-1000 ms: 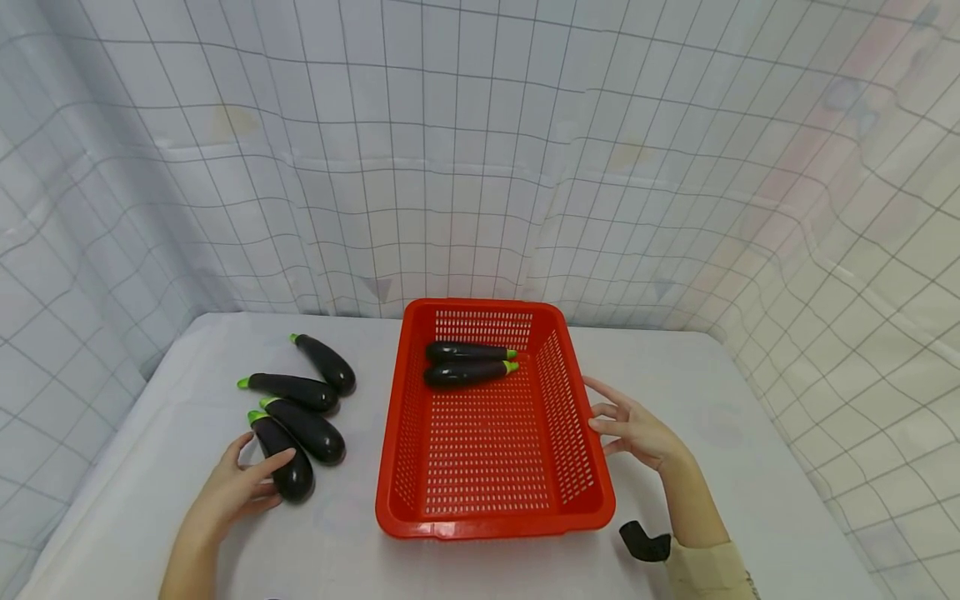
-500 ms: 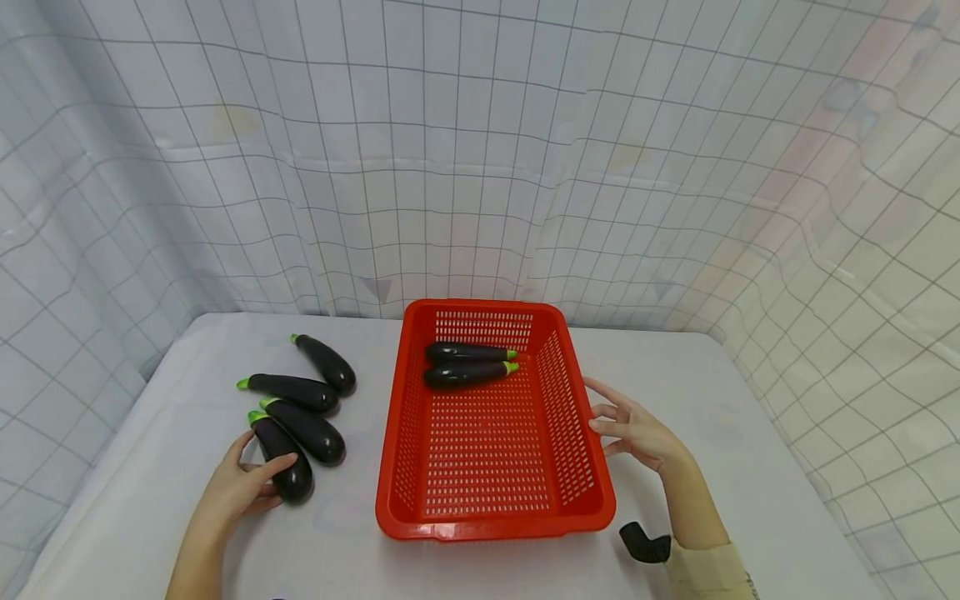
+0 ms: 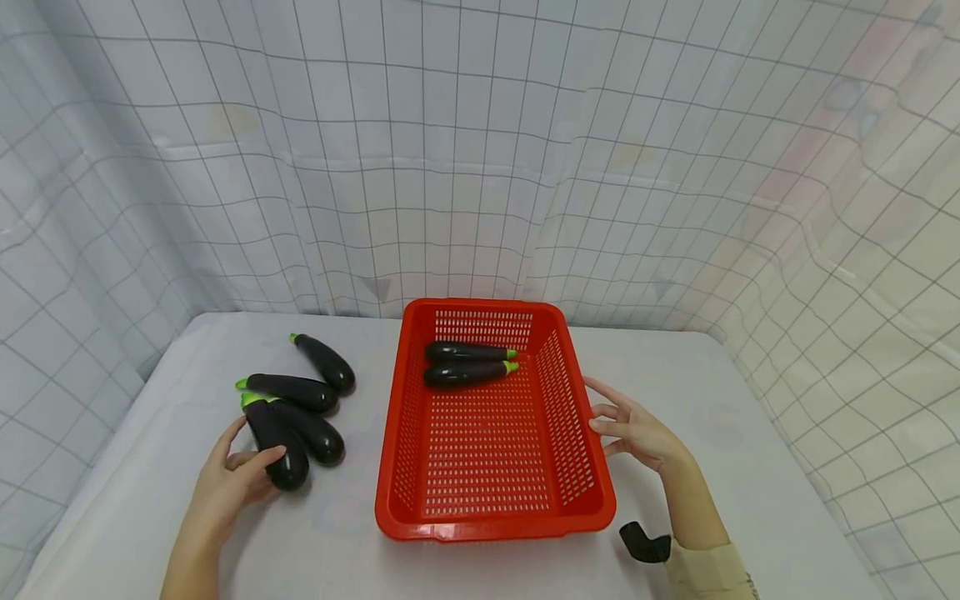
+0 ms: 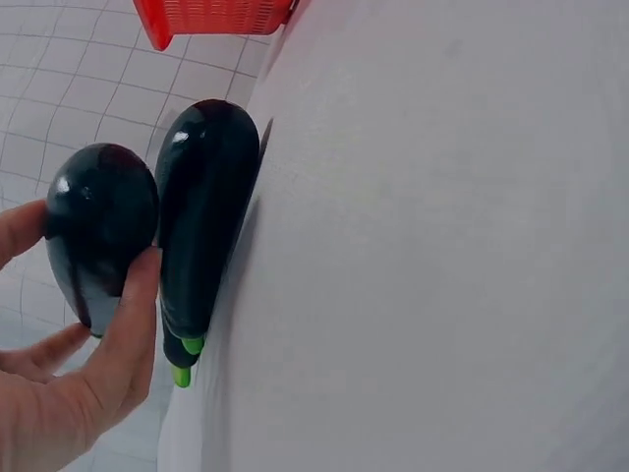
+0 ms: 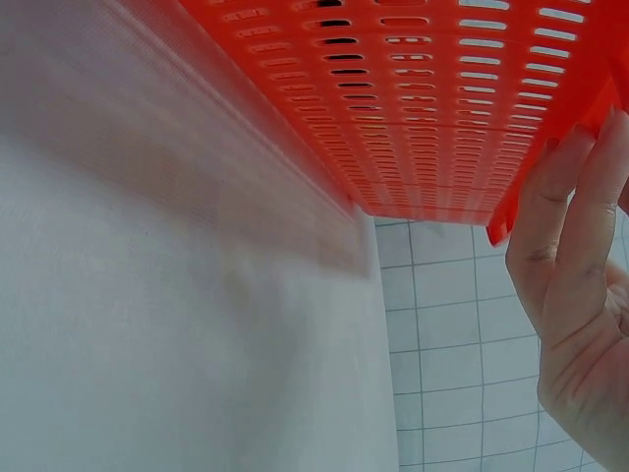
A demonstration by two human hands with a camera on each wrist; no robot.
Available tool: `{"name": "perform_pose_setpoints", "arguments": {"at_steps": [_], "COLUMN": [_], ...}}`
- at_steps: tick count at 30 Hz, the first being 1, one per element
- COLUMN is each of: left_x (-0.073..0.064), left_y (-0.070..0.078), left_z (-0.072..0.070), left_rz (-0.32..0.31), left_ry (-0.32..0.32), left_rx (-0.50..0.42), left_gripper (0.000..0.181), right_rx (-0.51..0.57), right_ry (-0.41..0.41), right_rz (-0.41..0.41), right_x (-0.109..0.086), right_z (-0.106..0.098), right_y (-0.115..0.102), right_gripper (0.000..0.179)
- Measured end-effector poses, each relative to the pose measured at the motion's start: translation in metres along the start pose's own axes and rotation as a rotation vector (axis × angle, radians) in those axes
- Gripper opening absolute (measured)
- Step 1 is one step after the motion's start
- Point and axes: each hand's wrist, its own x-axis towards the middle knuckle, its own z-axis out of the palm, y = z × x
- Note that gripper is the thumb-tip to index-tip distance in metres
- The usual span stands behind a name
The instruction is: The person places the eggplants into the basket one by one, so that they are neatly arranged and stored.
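Note:
My left hand [image 3: 221, 492] grips a dark eggplant [image 3: 291, 468] between thumb and fingers, its green stem end pointing away from me. In the left wrist view the held eggplant [image 4: 101, 211] shows its rounded end, just beside another eggplant [image 4: 206, 197]. Close by in the head view lie an eggplant [image 3: 327, 440] partly overlapped by the held one, and two more farther back. My right hand [image 3: 637, 433] touches the right side of a red plastic basket [image 3: 495, 530], fingers fairly straight. In the right wrist view its fingertips [image 5: 611, 133] are at the basket's rim.
Two eggplants [image 3: 468, 373] lie side by side at the far end inside the basket. A black curved object [image 3: 645, 543] is by the right wrist. White checked curtains [image 3: 480, 167] surround the white-covered table [image 3: 330, 550] at the back and sides.
The left hand has tightened on the nearest eggplant and moved it slightly away and to the left, so it overlaps its neighbour. The right hand and basket have stayed put.

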Motion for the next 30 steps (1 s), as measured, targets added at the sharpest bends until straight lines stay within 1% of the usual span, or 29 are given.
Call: {"name": "perform_pose_setpoints", "arguments": {"at_steps": [4, 7, 8, 12, 15, 18, 22, 25, 27, 30], "left_x": [-0.001, -0.002, -0.002, -0.004, -0.003, -0.001, 0.002, 0.004, 0.006, 0.012], "left_y": [0.009, 0.021, 0.025, 0.042, 0.055, 0.069, 0.086, 0.097, 0.103, 0.109], "left_z": [0.004, 0.010, 0.012, 0.020, 0.027, 0.037, 0.053, 0.066, 0.076, 0.093], "left_rz": [0.130, 0.210, 0.233, 0.333, 0.408, 0.483, 0.538, 0.573, 0.619, 0.706], "left_ry": [0.017, 0.028, 0.026, -0.006, -0.008, 0.017, 0.038, 0.027, 0.024, 0.029], "left_rx": [-0.063, -0.046, -0.054, -0.044, 0.020, 0.134, 0.279, 0.354, 0.396, 0.460], "left_gripper": [0.086, 0.084, 0.084, 0.082, 0.081, 0.081, 0.082, 0.082, 0.082, 0.081], "right_rx": [-0.002, -0.003, -0.003, -0.002, 0.000, 0.004, 0.014, 0.022, 0.025, 0.027], "right_ry": [0.000, 0.001, 0.001, 0.000, -0.001, -0.002, -0.009, -0.012, -0.009, -0.006], "right_rz": [-0.003, -0.003, -0.004, -0.001, 0.001, 0.002, -0.004, -0.004, -0.002, -0.002], "right_x": [0.000, 0.000, 0.000, 0.000, 0.000, 0.001, 0.001, 0.002, 0.002, 0.001], "right_z": [0.000, -0.001, -0.001, -0.001, -0.001, -0.001, -0.002, -0.002, -0.002, -0.002], "right_y": [0.000, 0.001, 0.001, 0.001, 0.002, 0.002, 0.002, 0.002, 0.002, 0.002], "right_gripper": [0.068, 0.068, 0.068, 0.068, 0.068, 0.068, 0.068, 0.068, 0.069, 0.069]}}
